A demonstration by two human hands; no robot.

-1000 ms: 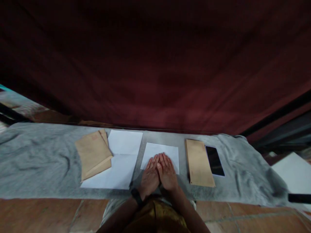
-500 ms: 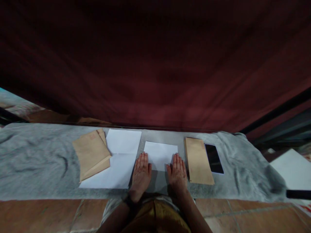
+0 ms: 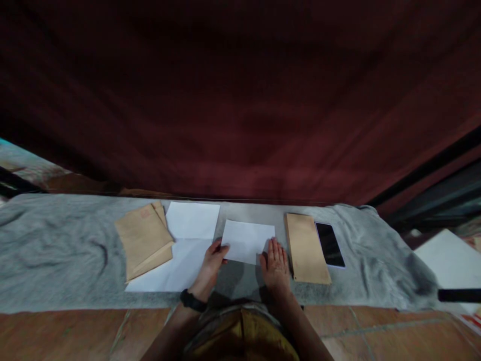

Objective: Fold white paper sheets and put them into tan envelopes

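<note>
A small white sheet of paper [image 3: 246,240], seemingly folded, lies in front of me on the grey cloth. My left hand [image 3: 215,260] pinches its near left corner, thumb on top and fingers beneath, and that side looks slightly raised. My right hand [image 3: 276,265] rests flat with fingers stretched out over the paper's right edge. To the left, a larger creased white sheet [image 3: 191,255] is spread out, partly covered by brown envelopes [image 3: 145,235]. Right of my right hand is a stack of brown envelopes [image 3: 308,248].
A dark-screened phone [image 3: 330,244] lies just right of the stack. Grey cloth [image 3: 67,250] covers the long narrow surface, with wrinkles at both ends. A dark red curtain [image 3: 240,125] hangs behind it. Tiled floor [image 3: 67,331] shows along the near edge.
My left hand has gone from lying flat at the small paper's left edge to pinching its near left corner. My right hand has stayed flat in place.
</note>
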